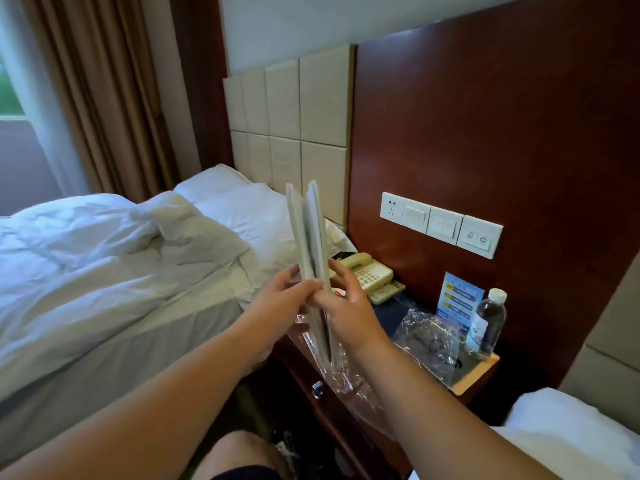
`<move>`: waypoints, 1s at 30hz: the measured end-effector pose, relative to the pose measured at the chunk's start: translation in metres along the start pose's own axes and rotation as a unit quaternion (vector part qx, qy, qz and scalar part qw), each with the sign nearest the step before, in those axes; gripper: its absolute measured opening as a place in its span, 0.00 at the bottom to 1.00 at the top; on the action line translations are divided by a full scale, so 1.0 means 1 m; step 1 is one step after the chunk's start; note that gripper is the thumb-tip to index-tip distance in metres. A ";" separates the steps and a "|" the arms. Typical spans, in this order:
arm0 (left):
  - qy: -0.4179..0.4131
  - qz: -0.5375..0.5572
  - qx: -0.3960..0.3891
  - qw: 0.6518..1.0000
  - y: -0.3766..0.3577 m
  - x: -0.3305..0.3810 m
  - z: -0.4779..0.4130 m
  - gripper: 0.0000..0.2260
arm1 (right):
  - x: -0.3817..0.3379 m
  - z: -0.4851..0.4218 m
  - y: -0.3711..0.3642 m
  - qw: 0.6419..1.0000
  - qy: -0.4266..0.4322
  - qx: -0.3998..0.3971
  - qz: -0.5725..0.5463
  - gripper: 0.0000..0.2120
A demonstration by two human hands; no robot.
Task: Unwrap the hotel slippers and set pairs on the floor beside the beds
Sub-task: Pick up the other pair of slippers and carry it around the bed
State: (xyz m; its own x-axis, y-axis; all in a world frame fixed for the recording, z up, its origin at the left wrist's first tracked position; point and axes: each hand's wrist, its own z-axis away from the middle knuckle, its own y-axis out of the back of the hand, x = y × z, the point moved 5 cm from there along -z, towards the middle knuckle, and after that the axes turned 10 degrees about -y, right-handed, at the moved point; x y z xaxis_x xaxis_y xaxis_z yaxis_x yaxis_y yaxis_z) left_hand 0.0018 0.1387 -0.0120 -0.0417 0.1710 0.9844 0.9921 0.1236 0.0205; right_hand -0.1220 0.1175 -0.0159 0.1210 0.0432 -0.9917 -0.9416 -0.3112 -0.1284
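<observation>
A flat pair of pale grey-white hotel slippers (310,237) stands on edge between my hands, above the nightstand, its upper ends fanned slightly apart. My left hand (277,303) grips the pair from the left side. My right hand (343,299) pinches it from the right, thumb against the near face. Clear plastic wrapping (341,370) hangs around the bottom end of the slippers. A second crumpled clear wrapper (427,336) lies on the nightstand top.
The dark wood nightstand (474,379) carries a beige telephone (369,273), a blue card stand (457,299) and a water bottle (488,322). An unmade white bed (104,271) lies left, another bed corner (561,431) lower right. Dark floor (256,403) runs between.
</observation>
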 end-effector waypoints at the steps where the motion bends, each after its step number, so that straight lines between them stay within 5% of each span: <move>1: -0.004 -0.020 0.003 1.000 0.010 0.004 0.003 0.18 | -0.004 0.000 -0.005 1.000 0.000 -0.015 -0.005 0.29; 8: -0.039 -0.102 0.113 0.987 0.088 0.021 0.033 0.13 | -0.015 0.005 -0.054 1.000 -0.008 -0.026 0.008 0.19; 14: -0.051 -0.146 0.211 0.965 0.151 0.047 0.060 0.22 | -0.029 0.013 -0.078 0.999 -0.010 0.005 0.039 0.12; 22: -0.098 -0.076 0.225 0.966 0.186 0.066 0.087 0.15 | -0.039 0.018 -0.109 0.990 -0.030 -0.110 -0.077 0.14; 30: -0.109 -0.024 0.222 0.969 0.193 0.065 0.096 0.11 | -0.040 0.024 -0.120 0.988 -0.041 -0.117 -0.095 0.13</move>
State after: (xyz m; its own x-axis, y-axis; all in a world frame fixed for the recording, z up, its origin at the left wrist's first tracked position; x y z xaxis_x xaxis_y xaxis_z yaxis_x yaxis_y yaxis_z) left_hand 0.1794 0.2678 0.0389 -0.1596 0.3515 0.9225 0.8418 0.5365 -0.0588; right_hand -0.0211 0.1762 0.0396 0.2537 0.1959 -0.9472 -0.8044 -0.5011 -0.3191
